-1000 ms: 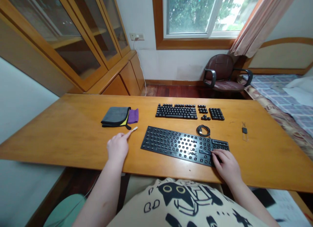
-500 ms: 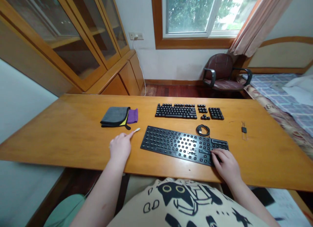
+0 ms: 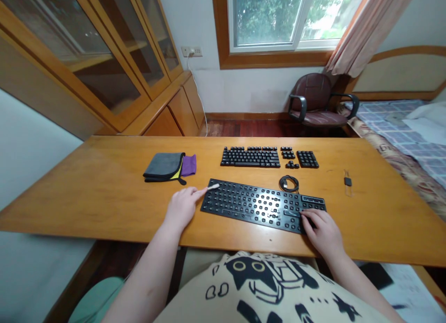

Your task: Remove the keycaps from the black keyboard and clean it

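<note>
A black keyboard base with its keycaps off [image 3: 244, 200] lies slightly slanted in front of me, light glinting off its middle. My left hand [image 3: 181, 206] is closed around a slim white toothbrush [image 3: 213, 187]; most of its handle is hidden in the fingers. The brush's tip is over the base's upper left corner; whether it touches cannot be told. At the other end, my right hand [image 3: 322, 230] grips the base's right side, fingertips on its top face and thumb near the front edge. A coiled black USB cable [image 3: 289, 184] lies just behind the base.
Removed black keycaps [image 3: 251, 157] stand grouped in layout at the back. A folded grey cloth [image 3: 163, 167] and purple cloth [image 3: 189, 165] lie left. A small wire-and-black keycap puller [image 3: 347, 181] is at right on the wooden desk [image 3: 87, 188]. An office chair [image 3: 318, 100] stands beyond.
My left hand has moved right and slightly up, bringing the toothbrush from beside the keyboard base to over its left corner. My right hand stays at the base's right end.
</note>
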Motion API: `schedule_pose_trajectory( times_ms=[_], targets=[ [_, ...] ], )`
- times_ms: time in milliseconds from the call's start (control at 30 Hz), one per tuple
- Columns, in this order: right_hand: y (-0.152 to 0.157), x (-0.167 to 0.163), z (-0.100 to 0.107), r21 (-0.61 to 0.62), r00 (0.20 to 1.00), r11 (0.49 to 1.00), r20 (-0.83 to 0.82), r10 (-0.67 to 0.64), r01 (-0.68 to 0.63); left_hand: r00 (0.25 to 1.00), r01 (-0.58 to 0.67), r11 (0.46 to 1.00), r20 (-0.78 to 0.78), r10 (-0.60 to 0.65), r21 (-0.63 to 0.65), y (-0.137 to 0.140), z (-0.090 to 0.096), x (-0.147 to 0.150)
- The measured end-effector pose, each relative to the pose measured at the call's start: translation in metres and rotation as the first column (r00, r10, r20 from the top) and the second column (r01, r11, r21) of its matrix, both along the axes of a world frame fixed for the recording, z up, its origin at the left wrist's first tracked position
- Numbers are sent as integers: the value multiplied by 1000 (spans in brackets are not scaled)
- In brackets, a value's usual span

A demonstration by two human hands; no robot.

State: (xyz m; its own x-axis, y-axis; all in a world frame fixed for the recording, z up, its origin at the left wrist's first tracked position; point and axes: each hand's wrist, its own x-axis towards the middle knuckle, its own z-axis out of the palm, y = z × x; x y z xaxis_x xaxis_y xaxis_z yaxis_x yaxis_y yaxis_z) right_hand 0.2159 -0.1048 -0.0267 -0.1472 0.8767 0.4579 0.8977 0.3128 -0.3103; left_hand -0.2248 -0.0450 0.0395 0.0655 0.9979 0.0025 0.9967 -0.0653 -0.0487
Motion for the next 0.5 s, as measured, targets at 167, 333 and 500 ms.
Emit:
schedule_pose_trajectory(
  times_ms=[167, 333, 500],
  targets=[
    [0, 0, 0, -4, 1000, 1000, -7, -8, 8, 997, -77, 994, -37, 75, -74, -5, -2, -4],
    [0, 1, 0, -4, 1000, 1000, -8, 7, -7, 999, -33, 999, -33, 34, 38, -12, -1, -23],
    [0, 1, -1, 7, 1000, 1000, -3, 4, -4, 997, 70, 995, -19, -72, -67, -24, -2, -28]
  ],
)
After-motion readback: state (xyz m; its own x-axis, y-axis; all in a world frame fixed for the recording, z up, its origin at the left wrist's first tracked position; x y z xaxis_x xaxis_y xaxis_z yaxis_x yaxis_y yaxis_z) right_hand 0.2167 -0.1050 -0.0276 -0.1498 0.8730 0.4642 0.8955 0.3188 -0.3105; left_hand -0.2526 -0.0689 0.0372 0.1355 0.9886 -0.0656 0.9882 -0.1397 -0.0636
